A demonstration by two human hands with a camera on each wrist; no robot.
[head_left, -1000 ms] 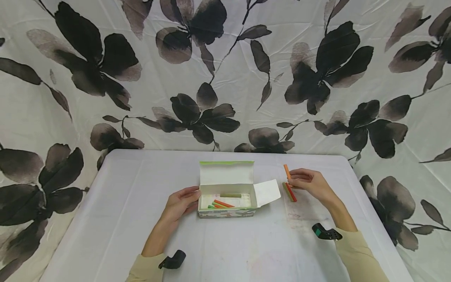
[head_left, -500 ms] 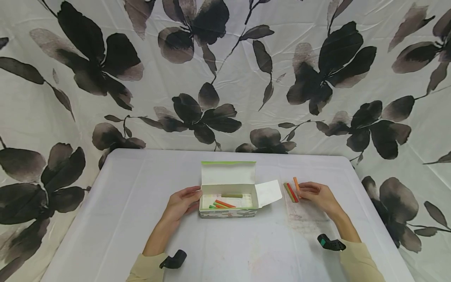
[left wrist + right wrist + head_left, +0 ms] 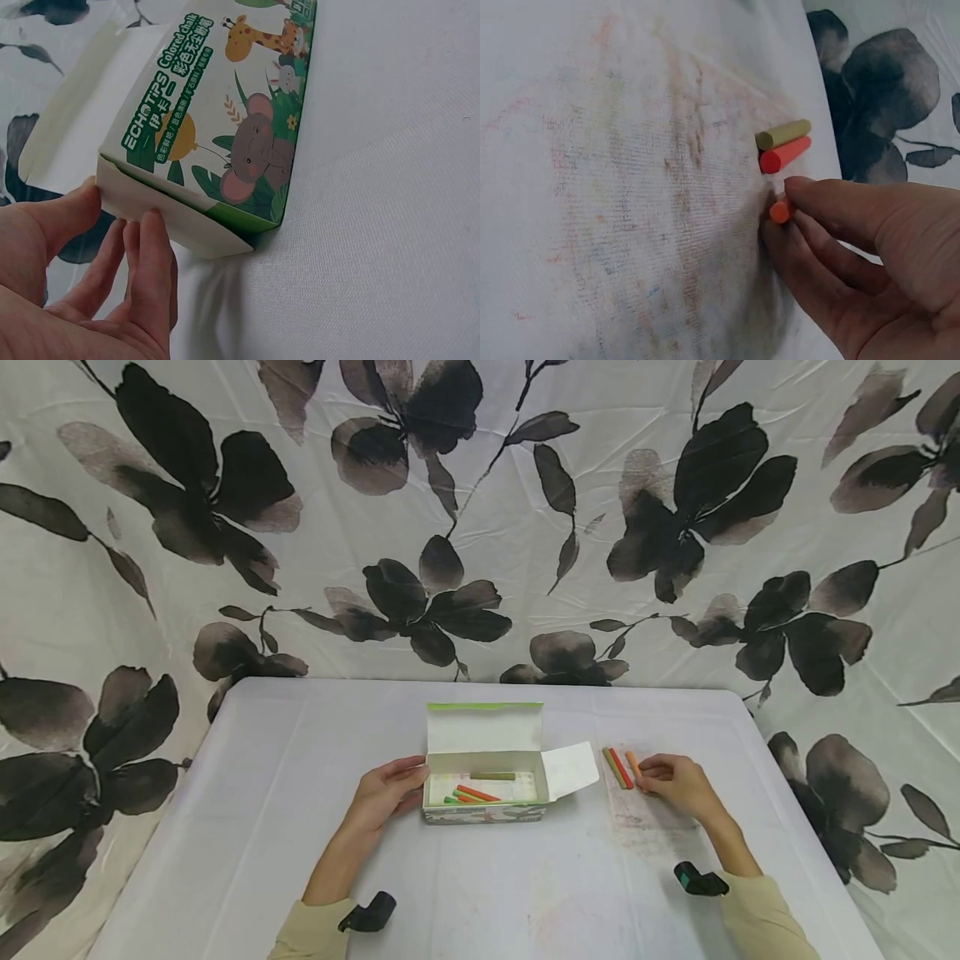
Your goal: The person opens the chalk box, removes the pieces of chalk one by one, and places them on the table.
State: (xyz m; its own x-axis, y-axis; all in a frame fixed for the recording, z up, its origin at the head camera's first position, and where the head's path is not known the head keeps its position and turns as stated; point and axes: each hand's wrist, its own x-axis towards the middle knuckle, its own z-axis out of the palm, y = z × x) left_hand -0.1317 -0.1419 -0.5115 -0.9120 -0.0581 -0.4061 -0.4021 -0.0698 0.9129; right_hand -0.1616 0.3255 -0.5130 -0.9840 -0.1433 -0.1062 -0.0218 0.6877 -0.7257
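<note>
In the head view my left hand is at the left end of an open-topped chalk box. Thumb and fingertips hold its end panel, and the left wrist view shows animal pictures and "Colored chalk" on the box's side. My right hand pinches an orange chalk stick between thumb and fingers, low over the table. Beside it, a red chalk stick and an olive chalk stick lie next to each other. Inside the box are an olive stick and several orange and green sticks.
The box's lid stands up at the back, and a white side flap sticks out right, toward the loose sticks. Coloured chalk smudges mark the white tablecloth. A floral curtain hangs behind the table.
My right hand has moved the orange stick rightward and down, setting it alongside the red one, roughly parallel. The left hand and the box have stayed in place.
</note>
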